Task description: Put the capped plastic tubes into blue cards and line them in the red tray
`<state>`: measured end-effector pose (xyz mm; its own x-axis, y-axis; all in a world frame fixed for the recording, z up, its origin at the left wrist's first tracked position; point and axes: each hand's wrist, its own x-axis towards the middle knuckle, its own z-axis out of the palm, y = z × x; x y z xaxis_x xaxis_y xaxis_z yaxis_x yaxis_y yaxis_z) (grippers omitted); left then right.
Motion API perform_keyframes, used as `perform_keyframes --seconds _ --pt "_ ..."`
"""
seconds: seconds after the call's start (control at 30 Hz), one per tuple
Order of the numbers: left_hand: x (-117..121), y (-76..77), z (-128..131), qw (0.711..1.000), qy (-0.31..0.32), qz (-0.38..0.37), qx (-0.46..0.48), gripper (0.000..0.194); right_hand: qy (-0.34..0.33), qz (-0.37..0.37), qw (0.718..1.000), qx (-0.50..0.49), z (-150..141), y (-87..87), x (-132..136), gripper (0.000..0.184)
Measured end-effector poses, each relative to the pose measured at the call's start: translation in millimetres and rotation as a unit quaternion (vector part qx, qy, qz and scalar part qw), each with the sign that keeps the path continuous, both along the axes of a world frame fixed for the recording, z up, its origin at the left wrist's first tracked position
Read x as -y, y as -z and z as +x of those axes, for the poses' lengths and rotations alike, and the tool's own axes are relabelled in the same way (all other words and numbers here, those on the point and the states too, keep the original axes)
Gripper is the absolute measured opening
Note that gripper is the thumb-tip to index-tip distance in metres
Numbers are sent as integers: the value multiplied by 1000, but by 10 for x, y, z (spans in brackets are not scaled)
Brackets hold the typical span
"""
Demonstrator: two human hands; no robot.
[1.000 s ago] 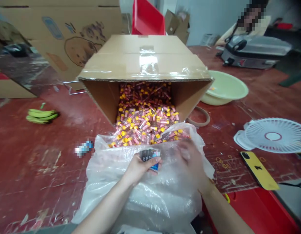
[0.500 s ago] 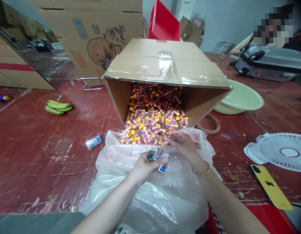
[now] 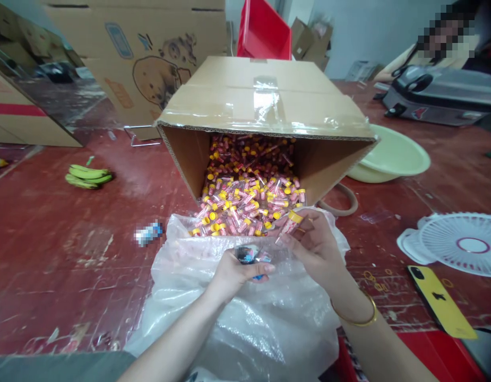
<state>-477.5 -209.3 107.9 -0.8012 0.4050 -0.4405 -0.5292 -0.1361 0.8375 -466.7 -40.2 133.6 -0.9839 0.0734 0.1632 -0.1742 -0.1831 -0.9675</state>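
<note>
A cardboard box lies on its side, its mouth facing me, with many small clear tubes spilling out. The tubes have yellow caps and pink contents. Under them a translucent white plastic sack spreads across my lap. My left hand is closed around a small printed plastic packet, dark and blue. Just right of it, my right hand pinches one yellow-capped tube between thumb and fingers. A gold bangle circles the right wrist.
Bananas and a small blue-and-white item lie on the red floor to the left. At right are a pale green basin, a white plastic fan-shaped lid and a yellow phone. Another person sits behind a grey case.
My right hand has come back from the pile with a yellow-capped tube in its fingers. My left hand keeps the packet, now tilted a little differently. The view has shifted slightly.
</note>
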Motion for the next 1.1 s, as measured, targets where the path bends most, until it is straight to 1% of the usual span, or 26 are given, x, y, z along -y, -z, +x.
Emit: perform_keyframes --seconds 0.13,0.2,0.27,0.33,0.4,0.47,0.53,0.63,0.7,0.73,0.8,0.83,0.9,0.97,1.1 --pt "-20 -10 -1 1000 -4 0 7 39 -9 102 994 -28 42 -31 -6 29" --pt "-28 -14 4 1000 2 6 4 38 -29 129 991 -29 39 -22 1 28" --pt "-31 -19 16 1000 11 19 -9 35 -56 109 992 -10 16 5 12 29" --pt "-29 -22 36 999 16 32 -23 32 -79 63 995 24 -16 47 15 31" --pt "-23 -20 56 999 18 39 -17 41 -87 28 994 55 -42 89 8 34" --pt "-18 -12 68 999 17 39 2 51 -86 19 994 68 -52 113 -8 35" --pt "-15 2 68 999 13 32 17 51 -73 22 996 55 -46 109 -27 35" --pt "-23 26 53 1000 -10 10 19 45 -16 23 999 30 -19 64 -44 32" --pt "-38 36 42 1000 -21 -5 7 45 11 54 997 47 4 34 -31 31" --pt "-47 38 38 1000 -19 -9 -4 47 4 81 994 70 16 27 -14 32" --pt "-67 34 34 1000 -11 -5 -27 51 -47 128 983 122 35 28 33 36" --pt "-74 29 34 999 -9 -1 -38 53 -82 135 976 147 40 36 57 38" --pt "-73 17 35 999 -10 0 -49 58 -134 119 966 184 37 58 91 40" --pt "-48 4 37 999 -7 3 -43 61 -134 101 965 203 19 74 94 43" --pt "49 -11 29 997 57 16 -51 54 -104 88 969 204 -33 50 24 42"
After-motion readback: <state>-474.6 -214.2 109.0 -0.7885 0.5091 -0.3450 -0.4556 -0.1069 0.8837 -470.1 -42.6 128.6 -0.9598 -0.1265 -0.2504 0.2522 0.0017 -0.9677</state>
